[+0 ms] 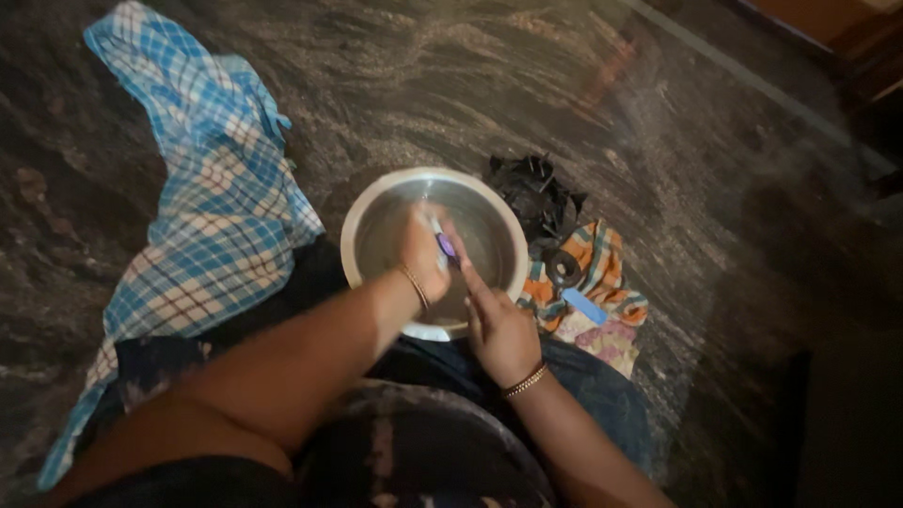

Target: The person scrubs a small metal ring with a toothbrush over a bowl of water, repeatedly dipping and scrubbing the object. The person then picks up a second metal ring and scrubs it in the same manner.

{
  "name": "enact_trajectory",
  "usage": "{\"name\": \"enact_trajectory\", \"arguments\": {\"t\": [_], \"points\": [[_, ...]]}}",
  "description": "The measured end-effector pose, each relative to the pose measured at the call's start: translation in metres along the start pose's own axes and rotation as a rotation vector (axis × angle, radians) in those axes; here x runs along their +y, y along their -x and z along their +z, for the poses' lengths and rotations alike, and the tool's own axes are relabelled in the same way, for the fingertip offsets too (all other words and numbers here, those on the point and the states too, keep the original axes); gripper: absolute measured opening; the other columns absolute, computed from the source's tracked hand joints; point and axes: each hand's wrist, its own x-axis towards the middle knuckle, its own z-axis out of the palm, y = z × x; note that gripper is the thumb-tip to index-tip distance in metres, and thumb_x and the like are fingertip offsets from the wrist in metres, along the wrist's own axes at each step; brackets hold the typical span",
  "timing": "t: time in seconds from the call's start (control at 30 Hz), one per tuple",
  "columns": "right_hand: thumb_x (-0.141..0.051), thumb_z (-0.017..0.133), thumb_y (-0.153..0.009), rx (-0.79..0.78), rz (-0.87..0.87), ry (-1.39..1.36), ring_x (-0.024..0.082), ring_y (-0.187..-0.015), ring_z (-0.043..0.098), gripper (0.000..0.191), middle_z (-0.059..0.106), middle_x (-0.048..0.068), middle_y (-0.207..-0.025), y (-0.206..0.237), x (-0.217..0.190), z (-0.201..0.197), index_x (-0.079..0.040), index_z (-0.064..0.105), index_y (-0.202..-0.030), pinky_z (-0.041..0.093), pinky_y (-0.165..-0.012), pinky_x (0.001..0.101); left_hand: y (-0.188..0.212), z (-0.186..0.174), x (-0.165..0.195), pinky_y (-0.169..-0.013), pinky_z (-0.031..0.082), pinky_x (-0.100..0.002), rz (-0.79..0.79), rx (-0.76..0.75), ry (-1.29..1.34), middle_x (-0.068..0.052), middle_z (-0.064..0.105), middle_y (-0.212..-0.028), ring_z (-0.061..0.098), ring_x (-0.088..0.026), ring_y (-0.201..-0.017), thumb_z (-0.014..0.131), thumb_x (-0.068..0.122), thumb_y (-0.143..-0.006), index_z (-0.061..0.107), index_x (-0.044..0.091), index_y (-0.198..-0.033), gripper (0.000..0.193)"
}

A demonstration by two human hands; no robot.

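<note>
From the head camera, both forearms are reaching forward and down over a round steel bowl sitting on the dark stone floor. The left hand, blurred, is curling closed around a small purple-and-white object inside the bowl. The right hand is lying at the bowl's near rim, fingers stretched out together towards that object. A blue checked cloth is lying left; an orange striped cloth right.
</note>
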Motion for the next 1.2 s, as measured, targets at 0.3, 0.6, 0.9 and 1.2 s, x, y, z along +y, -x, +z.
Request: {"name": "enact_trajectory", "arguments": {"t": [0.3,0.6,0.9,1.2], "points": [[-0.019,0.063,-0.097,0.033,-0.04,0.029,0.037,-0.068,0.069,0.053,0.069,0.014,-0.088,-0.002,-0.01,-0.006,-0.027,0.052,-0.148,0.056,-0.06,0.0465,0.009,0.002,0.005,-0.063,0.049,-0.04,-0.07,0.124,-0.05,0.0,0.058,-0.089,0.059,-0.017,-0.068,0.049,0.05,-0.097,0.057,0.019,-0.107,0.034],[-0.019,0.064,-0.096,-0.014,-0.017,0.052,0.037,-0.067,0.068,0.054,0.068,0.014,-0.086,-0.005,-0.008,-0.005,-0.031,0.053,-0.147,0.055,-0.06,0.0466,0.004,-0.005,0.013,-0.069,0.05,-0.044,-0.175,0.051,-0.069,-0.007,0.058,-0.095,0.057,-0.026,-0.079,0.043,0.055,-0.097,0.057,0.019,-0.11,0.041],[-0.021,0.063,-0.097,-0.063,0.046,-0.027,0.032,-0.075,0.07,0.039,0.072,0.015,-0.086,0.014,0.007,-0.005,-0.021,0.063,-0.136,0.055,-0.067,0.0429,0.006,-0.024,0.029,-0.085,0.054,-0.055,-0.267,-0.153,-0.021,-0.013,0.062,-0.119,0.062,-0.036,-0.097,0.039,0.055,-0.1,0.055,0.015,-0.127,0.051],[-0.033,0.061,-0.101,-0.322,0.474,-0.398,0.016,-0.067,0.063,0.032,0.07,0.008,-0.073,0.009,0.013,0.016,-0.003,0.073,-0.095,0.053,-0.064,0.0319,0.021,-0.043,0.041,-0.093,0.055,-0.056,-0.397,-0.303,0.075,-0.016,0.065,-0.125,0.066,-0.04,-0.108,0.035,0.051,-0.104,0.056,0.011,-0.126,0.051]]}}
